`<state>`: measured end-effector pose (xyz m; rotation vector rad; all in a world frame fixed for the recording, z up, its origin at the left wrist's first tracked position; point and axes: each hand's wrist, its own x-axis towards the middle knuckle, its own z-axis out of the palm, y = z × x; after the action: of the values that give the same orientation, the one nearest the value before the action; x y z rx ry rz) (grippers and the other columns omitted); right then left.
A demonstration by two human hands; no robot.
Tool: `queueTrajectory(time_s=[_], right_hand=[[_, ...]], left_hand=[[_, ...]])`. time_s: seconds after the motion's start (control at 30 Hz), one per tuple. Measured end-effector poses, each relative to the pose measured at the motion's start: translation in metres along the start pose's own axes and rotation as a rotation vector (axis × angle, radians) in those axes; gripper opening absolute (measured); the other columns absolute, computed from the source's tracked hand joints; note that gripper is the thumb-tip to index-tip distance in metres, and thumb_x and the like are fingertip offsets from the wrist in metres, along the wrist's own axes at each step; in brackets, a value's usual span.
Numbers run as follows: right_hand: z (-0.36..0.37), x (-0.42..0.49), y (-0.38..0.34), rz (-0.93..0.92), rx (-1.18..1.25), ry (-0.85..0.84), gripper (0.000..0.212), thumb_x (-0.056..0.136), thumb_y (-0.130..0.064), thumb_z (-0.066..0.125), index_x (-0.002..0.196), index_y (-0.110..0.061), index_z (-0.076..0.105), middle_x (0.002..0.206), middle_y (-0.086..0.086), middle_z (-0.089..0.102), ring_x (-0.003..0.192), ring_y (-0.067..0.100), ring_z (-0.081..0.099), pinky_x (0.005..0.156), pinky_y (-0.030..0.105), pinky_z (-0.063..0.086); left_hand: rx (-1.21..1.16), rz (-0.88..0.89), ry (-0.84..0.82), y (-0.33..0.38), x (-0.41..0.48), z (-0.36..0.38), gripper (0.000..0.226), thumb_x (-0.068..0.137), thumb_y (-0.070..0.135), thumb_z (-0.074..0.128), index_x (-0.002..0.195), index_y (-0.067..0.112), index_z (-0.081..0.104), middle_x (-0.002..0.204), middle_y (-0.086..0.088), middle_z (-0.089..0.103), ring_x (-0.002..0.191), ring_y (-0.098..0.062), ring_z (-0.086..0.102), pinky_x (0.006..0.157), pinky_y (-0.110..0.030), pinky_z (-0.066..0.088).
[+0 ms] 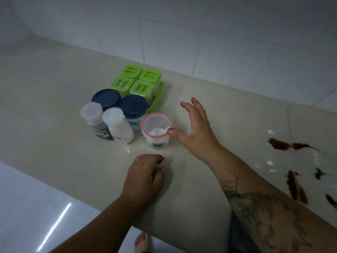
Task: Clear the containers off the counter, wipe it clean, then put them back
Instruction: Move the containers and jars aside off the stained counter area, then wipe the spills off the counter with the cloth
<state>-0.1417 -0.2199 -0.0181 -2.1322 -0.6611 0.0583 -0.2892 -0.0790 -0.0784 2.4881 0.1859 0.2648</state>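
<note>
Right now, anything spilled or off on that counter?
Yes. Dark brown smears streak the counter at its right end, with wet glare around them, so it looks like a spill. The containers, including the red-rimmed jar, stand upright and closed, apart from the mess.

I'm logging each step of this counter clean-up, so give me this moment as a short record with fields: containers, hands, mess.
containers: four green-lidded tubs in a green tray, two blue-lidded jars, two white-capped bottles, one red-rimmed jar, all grouped on the counter
right hand: right hand open, thumb touching the red-rimmed jar's rim, fingers spread
left hand: left hand resting on the counter, fingers curled, holding nothing
mess: brown spill at the right, apart from the containers
wiping cloth: none in view
</note>
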Motion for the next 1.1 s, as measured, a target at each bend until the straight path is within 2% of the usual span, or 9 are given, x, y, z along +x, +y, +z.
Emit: queueTrajectory(time_s=[0.17, 0.23, 0.4, 0.5, 0.6, 0.73, 0.87, 1.0, 1.1], right_hand=[[-0.099, -0.078, 0.030, 0.350, -0.002, 0.319, 0.054, 0.090, -0.039, 0.065, 0.138, -0.031, 0.042, 0.142, -0.012, 0.034, 0.131, 0.011, 0.039, 0.108, 0.034, 0.035], [-0.121, -0.123, 0.040, 0.457, 0.005, 0.410, 0.047, 0.091, -0.035, 0.064, 0.134, -0.031, 0.046, 0.136, -0.013, 0.039, 0.124, 0.009, 0.044, 0.102, 0.031, 0.039], [-0.125, -0.223, 0.056, 0.640, -0.010, 0.448, 0.039, 0.092, -0.027, 0.063, 0.127, -0.034, 0.048, 0.133, -0.010, 0.047, 0.117, 0.004, 0.046, 0.096, 0.024, 0.041], [-0.117, -0.259, 0.068, 0.592, -0.206, 0.333, 0.034, 0.092, -0.025, 0.062, 0.125, -0.028, 0.053, 0.128, -0.010, 0.051, 0.114, 0.002, 0.044, 0.100, 0.024, 0.038], [-0.115, -0.277, 0.078, 0.430, -0.359, 0.150, 0.038, 0.090, -0.023, 0.062, 0.128, -0.025, 0.057, 0.134, -0.009, 0.051, 0.124, 0.004, 0.041, 0.107, 0.021, 0.032], [-0.107, -0.293, 0.090, 0.169, -0.544, -0.178, 0.047, 0.089, -0.037, 0.051, 0.134, -0.026, 0.053, 0.145, -0.003, 0.048, 0.137, 0.018, 0.037, 0.113, 0.046, 0.032], [-0.100, -0.284, 0.100, 0.101, -0.711, -0.393, 0.066, 0.090, -0.068, 0.031, 0.150, -0.041, 0.023, 0.159, -0.003, 0.026, 0.146, 0.034, 0.021, 0.108, 0.072, 0.013], [-0.090, -0.258, 0.108, -0.031, -0.730, -0.474, 0.077, 0.084, -0.082, 0.021, 0.151, -0.046, 0.009, 0.164, -0.002, 0.005, 0.147, 0.040, -0.004, 0.107, 0.073, -0.003], [-0.073, -0.237, 0.101, -0.011, -0.695, -0.462, 0.077, 0.084, -0.081, 0.025, 0.151, -0.045, 0.015, 0.164, -0.002, 0.008, 0.148, 0.040, -0.001, 0.107, 0.074, 0.001]], left_hand=[[-0.088, 0.239, -0.159, 0.053, 0.001, 0.028, 0.038, 0.089, 0.042, 0.046, 0.121, 0.026, 0.057, 0.112, 0.013, 0.057, 0.107, -0.002, 0.047, 0.092, -0.011, 0.030], [-0.089, 0.368, -0.226, 0.074, 0.005, 0.042, 0.037, 0.090, 0.040, 0.048, 0.123, 0.024, 0.056, 0.114, 0.010, 0.059, 0.109, -0.003, 0.047, 0.095, -0.010, 0.029], [-0.157, 0.463, -0.273, 0.127, -0.011, 0.081, 0.041, 0.094, 0.041, 0.044, 0.129, 0.023, 0.052, 0.124, 0.005, 0.058, 0.117, -0.008, 0.046, 0.100, -0.031, 0.041], [-0.049, 0.350, -0.301, 0.149, -0.035, 0.112, 0.055, 0.095, 0.055, 0.027, 0.145, 0.031, 0.030, 0.149, 0.006, 0.037, 0.141, -0.013, 0.024, 0.117, -0.043, 0.019], [0.173, 0.284, -0.280, 0.155, -0.054, 0.140, 0.061, 0.096, 0.056, 0.016, 0.151, 0.032, 0.008, 0.160, 0.004, 0.013, 0.148, -0.017, -0.002, 0.116, -0.052, -0.003], [0.282, 0.228, -0.229, 0.155, -0.057, 0.144, 0.062, 0.097, 0.053, 0.018, 0.153, 0.026, 0.010, 0.161, -0.001, 0.014, 0.148, -0.022, 0.000, 0.115, -0.056, -0.003], [0.293, 0.137, -0.191, 0.147, -0.053, 0.133, 0.069, 0.093, 0.062, 0.012, 0.153, 0.028, 0.009, 0.161, 0.000, 0.012, 0.148, -0.022, -0.004, 0.115, -0.056, -0.005], [0.256, 0.032, -0.103, 0.123, -0.038, 0.105, 0.070, 0.091, 0.062, 0.022, 0.151, 0.024, 0.021, 0.159, -0.001, 0.022, 0.148, -0.021, 0.002, 0.115, -0.055, 0.000], [0.188, -0.004, -0.025, 0.106, -0.023, 0.086, 0.069, 0.091, 0.060, 0.027, 0.148, 0.020, 0.028, 0.156, -0.003, 0.029, 0.147, -0.023, 0.009, 0.116, -0.053, 0.007]])
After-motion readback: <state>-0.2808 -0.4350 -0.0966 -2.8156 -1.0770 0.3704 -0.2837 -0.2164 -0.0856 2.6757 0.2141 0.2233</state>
